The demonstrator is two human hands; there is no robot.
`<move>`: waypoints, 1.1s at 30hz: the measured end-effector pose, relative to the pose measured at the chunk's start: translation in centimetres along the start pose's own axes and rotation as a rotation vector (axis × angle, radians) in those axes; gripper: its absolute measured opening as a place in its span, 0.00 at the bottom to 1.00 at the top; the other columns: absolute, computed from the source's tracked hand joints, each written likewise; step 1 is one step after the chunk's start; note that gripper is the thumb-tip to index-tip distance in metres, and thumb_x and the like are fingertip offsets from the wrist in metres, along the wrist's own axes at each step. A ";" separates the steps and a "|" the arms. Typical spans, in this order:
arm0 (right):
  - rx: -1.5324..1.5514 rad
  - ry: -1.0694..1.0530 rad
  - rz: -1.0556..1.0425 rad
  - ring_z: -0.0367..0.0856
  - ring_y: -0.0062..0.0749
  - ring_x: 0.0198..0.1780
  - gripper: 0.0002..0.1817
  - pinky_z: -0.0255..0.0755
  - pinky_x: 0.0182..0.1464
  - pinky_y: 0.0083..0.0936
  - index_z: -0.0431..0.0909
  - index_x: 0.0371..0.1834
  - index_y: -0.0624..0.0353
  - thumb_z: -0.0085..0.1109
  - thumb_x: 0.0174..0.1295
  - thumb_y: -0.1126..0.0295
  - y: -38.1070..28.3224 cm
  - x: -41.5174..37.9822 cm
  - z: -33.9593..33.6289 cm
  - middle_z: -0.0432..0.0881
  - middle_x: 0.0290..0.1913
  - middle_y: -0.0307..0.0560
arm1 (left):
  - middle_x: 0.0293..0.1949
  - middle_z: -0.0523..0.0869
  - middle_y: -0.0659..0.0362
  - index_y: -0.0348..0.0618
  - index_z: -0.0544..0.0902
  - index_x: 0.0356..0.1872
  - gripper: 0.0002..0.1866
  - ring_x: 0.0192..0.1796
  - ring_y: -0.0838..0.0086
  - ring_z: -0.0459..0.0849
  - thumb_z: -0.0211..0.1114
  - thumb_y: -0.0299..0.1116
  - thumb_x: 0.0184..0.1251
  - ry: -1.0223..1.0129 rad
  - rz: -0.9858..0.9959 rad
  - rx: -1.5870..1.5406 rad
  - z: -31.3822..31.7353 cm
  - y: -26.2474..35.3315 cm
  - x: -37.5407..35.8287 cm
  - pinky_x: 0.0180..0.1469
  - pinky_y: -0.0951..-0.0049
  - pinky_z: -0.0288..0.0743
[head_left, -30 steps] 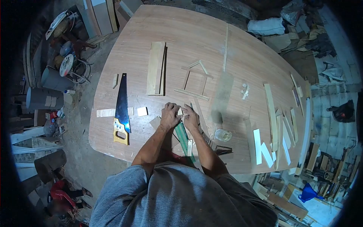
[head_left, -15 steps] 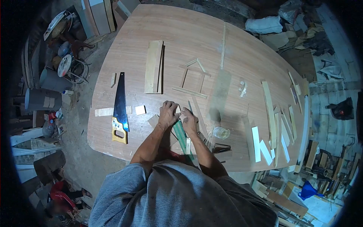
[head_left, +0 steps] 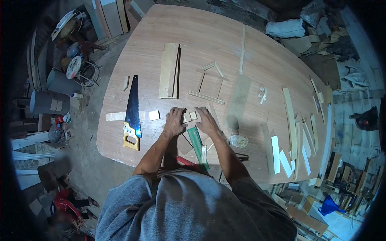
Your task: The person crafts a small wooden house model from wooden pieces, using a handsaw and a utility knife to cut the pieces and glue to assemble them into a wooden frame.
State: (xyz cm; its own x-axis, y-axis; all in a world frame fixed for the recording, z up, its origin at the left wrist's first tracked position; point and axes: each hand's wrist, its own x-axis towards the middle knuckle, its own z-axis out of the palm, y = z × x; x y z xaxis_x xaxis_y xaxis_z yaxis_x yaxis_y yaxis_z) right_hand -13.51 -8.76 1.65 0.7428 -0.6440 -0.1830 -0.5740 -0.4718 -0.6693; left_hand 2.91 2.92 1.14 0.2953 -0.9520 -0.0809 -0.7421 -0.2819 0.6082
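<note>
Both hands lie palm down on the counter [head_left: 209, 36], fingers loosely spread and flat rather than pinching. The left hand [head_left: 175, 121] has its fingertips against a small pale wood block [head_left: 187, 117]; the right hand [head_left: 207, 121] meets a second block [head_left: 194, 115] just beside the first. The two blocks sit touching, side by side, between the hands; neither is lifted. They are squarish, light offcuts. A green ruler [head_left: 198, 143] runs from under the right hand toward the person's body. Beyond the blocks lies a house-shaped outline of thin strips [head_left: 209, 82]. To the left are a saw [head_left: 132, 112] with a yellow handle, another small block [head_left: 154, 115] and a plank [head_left: 169, 70]. More strips [head_left: 291, 124] and a jar [head_left: 239, 141] lie to the right. The counter is reddish plywood in a cluttered, dim workshop.
</note>
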 end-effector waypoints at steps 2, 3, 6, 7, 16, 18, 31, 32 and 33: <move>-0.047 -0.058 -0.144 0.65 0.52 0.67 0.40 0.62 0.69 0.40 0.63 0.70 0.55 0.65 0.48 0.78 0.2 1.1 -0.1 0.68 0.66 0.53 | 0.61 0.73 0.49 0.42 0.67 0.65 0.43 0.66 0.51 0.66 0.76 0.30 0.43 -0.022 -0.007 -0.030 0.0 -1.2 -0.2 0.63 0.49 0.63; -0.074 -0.069 -0.181 0.65 0.51 0.68 0.42 0.61 0.70 0.39 0.62 0.70 0.56 0.63 0.47 0.79 0.1 1.5 -0.1 0.67 0.67 0.54 | 0.61 0.73 0.50 0.42 0.67 0.65 0.42 0.65 0.51 0.66 0.75 0.29 0.43 -0.046 -0.007 -0.065 -0.1 -1.5 -0.1 0.63 0.49 0.63; -0.061 -0.154 -0.198 0.62 0.54 0.70 0.44 0.56 0.73 0.40 0.59 0.72 0.54 0.65 0.48 0.79 0.0 2.2 -0.4 0.66 0.68 0.57 | 0.61 0.74 0.52 0.44 0.67 0.66 0.42 0.66 0.52 0.67 0.75 0.27 0.44 -0.077 -0.027 -0.094 -0.1 -1.9 0.3 0.64 0.50 0.63; -0.061 -0.156 -0.197 0.62 0.54 0.70 0.44 0.56 0.73 0.40 0.59 0.72 0.54 0.65 0.48 0.79 -0.3 2.0 -0.6 0.66 0.68 0.57 | 0.61 0.74 0.52 0.44 0.67 0.66 0.42 0.66 0.52 0.67 0.75 0.27 0.44 -0.078 -0.028 -0.095 -0.2 -1.7 0.2 0.64 0.50 0.63; 0.072 -0.125 -0.108 0.62 0.55 0.70 0.47 0.58 0.72 0.40 0.55 0.74 0.55 0.68 0.46 0.77 -0.4 -0.1 -1.1 0.65 0.69 0.59 | 0.61 0.75 0.54 0.46 0.67 0.66 0.42 0.67 0.53 0.66 0.75 0.31 0.46 -0.047 0.069 -0.058 0.4 1.1 1.2 0.64 0.50 0.63; 0.075 -0.088 -0.098 0.61 0.54 0.71 0.46 0.59 0.72 0.39 0.56 0.74 0.56 0.68 0.48 0.75 -0.4 -0.7 -1.3 0.65 0.69 0.60 | 0.60 0.76 0.53 0.46 0.68 0.66 0.41 0.67 0.53 0.67 0.75 0.31 0.46 -0.051 0.059 -0.071 0.7 1.0 1.4 0.64 0.50 0.63; 0.071 0.099 -0.039 0.77 0.48 0.56 0.41 0.72 0.59 0.35 0.63 0.71 0.55 0.68 0.50 0.73 0.7 -3.5 -0.9 0.71 0.64 0.56 | 0.64 0.74 0.53 0.46 0.63 0.70 0.46 0.71 0.52 0.62 0.76 0.32 0.46 -0.060 -0.015 -0.059 -0.6 -0.7 0.1 0.68 0.50 0.58; 0.153 0.139 0.055 0.77 0.48 0.56 0.31 0.72 0.58 0.37 0.70 0.61 0.57 0.68 0.50 0.72 0.7 -3.7 -0.9 0.75 0.59 0.54 | 0.64 0.74 0.54 0.45 0.63 0.70 0.46 0.71 0.52 0.62 0.76 0.32 0.46 -0.057 -0.021 -0.060 -0.8 -0.9 0.0 0.68 0.49 0.58; 0.236 0.178 0.149 0.77 0.48 0.55 0.22 0.71 0.57 0.39 0.78 0.52 0.58 0.68 0.50 0.71 0.6 -4.0 -1.0 0.79 0.53 0.52 | 0.64 0.73 0.54 0.45 0.64 0.69 0.45 0.71 0.52 0.62 0.76 0.33 0.46 -0.045 -0.018 -0.048 -0.9 -1.2 -0.2 0.68 0.49 0.58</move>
State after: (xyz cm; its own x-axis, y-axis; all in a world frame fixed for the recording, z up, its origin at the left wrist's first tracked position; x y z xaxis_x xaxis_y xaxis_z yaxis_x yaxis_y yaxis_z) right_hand -17.14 -7.01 2.70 0.5729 -0.8003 -0.1768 -0.5604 -0.2251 -0.7970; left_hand 4.27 3.55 1.10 0.2803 -0.9515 -0.1269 -0.7066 -0.2940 0.6437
